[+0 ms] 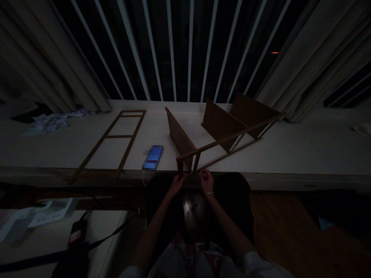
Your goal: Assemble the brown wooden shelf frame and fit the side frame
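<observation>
A partly built wooden shelf unit (220,131) lies tipped on a pale ledge (290,150), with dark shelf boards and a thin side frame. My left hand (177,182) is closed on the near leg of that frame at the ledge's front edge. My right hand (206,181), with a bracelet on the wrist, pinches something small and dark beside the same leg; the light is too dim to name it. A second ladder-like wooden side frame (110,144) lies flat on the ledge to the left.
A blurred blue phone-like object (153,157) lies on the ledge between the two frames. Curtains hang at both sides of a barred dark window. Crumpled paper (49,122) sits far left. Papers and a black cable (87,231) lie lower left.
</observation>
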A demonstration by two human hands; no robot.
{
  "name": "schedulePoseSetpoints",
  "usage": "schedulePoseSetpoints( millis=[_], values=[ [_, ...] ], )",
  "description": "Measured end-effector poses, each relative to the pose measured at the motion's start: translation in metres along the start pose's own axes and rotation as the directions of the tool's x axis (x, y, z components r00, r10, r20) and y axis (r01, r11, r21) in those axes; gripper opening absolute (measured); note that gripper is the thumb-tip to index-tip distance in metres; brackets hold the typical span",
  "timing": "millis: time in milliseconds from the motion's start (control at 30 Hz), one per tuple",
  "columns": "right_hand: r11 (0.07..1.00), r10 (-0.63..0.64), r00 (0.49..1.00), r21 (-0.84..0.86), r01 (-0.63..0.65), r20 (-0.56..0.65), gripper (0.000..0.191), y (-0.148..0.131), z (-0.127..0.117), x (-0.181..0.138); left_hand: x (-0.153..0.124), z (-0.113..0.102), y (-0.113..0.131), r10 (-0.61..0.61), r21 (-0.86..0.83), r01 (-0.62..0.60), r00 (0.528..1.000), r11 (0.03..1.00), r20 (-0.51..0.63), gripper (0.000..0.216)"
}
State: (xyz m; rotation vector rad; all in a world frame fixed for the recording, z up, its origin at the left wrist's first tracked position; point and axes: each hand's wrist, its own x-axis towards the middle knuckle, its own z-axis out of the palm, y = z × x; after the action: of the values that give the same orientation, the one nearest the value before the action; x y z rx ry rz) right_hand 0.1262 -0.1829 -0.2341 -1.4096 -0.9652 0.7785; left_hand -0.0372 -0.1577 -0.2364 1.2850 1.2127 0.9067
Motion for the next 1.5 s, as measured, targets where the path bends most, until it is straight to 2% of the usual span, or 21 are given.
schedulePoseSetpoints(
  millis=[200,267,367,533,600,733,900,1000,1133,1200,1500],
  values=[
    [0.996,0.02,0.999,0.087,-0.016,-0.05,0.039,-0.001,0.005,-0.002,-0.001,-0.001,0.001,-0.007,-0.011,0.007,1.0,1.0,0.003,0.045],
    [0.997,0.004,0.997,0.077,0.002,-0.074,0.037,-0.003,0.008,-0.004,0.0,-0.001,0.001,-0.015,-0.002,0.015,1.0,1.0,0.013,0.046],
    [0.998,-0.063,0.996,0.012,0.064,-0.061,0.027,-0.006,0.011,-0.007,0.002,-0.003,-0.001,-0.014,0.011,0.013,0.999,1.0,0.044,0.049],
    [0.961,-0.214,0.977,-0.183,0.208,-0.015,0.021,-0.014,0.01,-0.015,0.002,-0.005,-0.005,0.005,0.005,-0.005,0.998,1.0,0.07,0.055],
    [0.946,-0.238,0.971,-0.222,0.238,0.028,0.02,-0.018,0.01,-0.02,0.002,-0.006,-0.006,0.028,-0.016,-0.026,0.995,1.0,0.095,0.057],
    [0.967,-0.142,0.986,-0.202,0.156,0.085,0.021,-0.021,0.02,-0.032,-0.001,-0.007,-0.003,0.067,-0.045,-0.063,0.992,0.997,0.105,0.056],
    [0.991,-0.073,0.995,-0.107,0.08,0.07,0.023,-0.025,0.032,-0.043,-0.008,-0.005,0.011,0.126,-0.022,-0.124,0.987,0.992,0.096,0.048],
    [0.996,-0.062,0.996,-0.059,0.066,0.067,0.025,-0.026,0.033,-0.047,-0.014,-0.005,0.02,0.205,0.123,-0.202,0.979,0.972,-0.011,0.04],
    [1.0,-0.022,0.995,0.0,0.022,0.093,0.025,-0.021,0.032,-0.049,-0.023,-0.007,0.028,0.326,0.364,-0.246,0.929,0.898,-0.176,0.031],
    [0.999,-0.01,0.995,0.038,0.006,0.1,0.025,-0.017,0.034,-0.049,-0.026,-0.008,0.03,0.355,0.417,-0.253,0.916,0.873,-0.188,0.027],
    [0.96,0.123,0.992,0.253,-0.116,-0.013,0.027,0.003,0.055,-0.05,-0.032,-0.009,0.025,0.374,0.532,-0.243,0.915,0.811,-0.153,0.022]
  ],
)
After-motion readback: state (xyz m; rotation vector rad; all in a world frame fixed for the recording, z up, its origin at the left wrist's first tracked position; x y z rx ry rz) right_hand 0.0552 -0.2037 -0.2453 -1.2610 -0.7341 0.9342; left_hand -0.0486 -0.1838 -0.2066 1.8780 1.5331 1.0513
